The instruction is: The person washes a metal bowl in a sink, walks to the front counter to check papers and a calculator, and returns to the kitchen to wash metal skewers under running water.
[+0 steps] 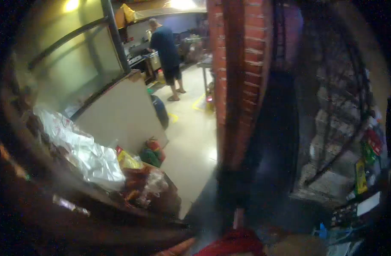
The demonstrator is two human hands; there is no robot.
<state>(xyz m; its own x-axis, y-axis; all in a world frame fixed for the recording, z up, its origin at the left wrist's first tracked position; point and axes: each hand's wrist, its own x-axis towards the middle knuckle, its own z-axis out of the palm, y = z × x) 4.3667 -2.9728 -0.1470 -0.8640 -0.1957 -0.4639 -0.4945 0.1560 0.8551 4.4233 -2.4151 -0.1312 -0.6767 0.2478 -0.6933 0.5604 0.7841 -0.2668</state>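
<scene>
From my remote head view, neither hand was distinguishable; I could not tell whether the hands were open, closed or gripping. The red item lay nearest the hands' side, roughly central, favouring neither. A pale narrow piece stood just beyond it, long axis pointing forward. Silver sheeting lay farther forward, left.
</scene>
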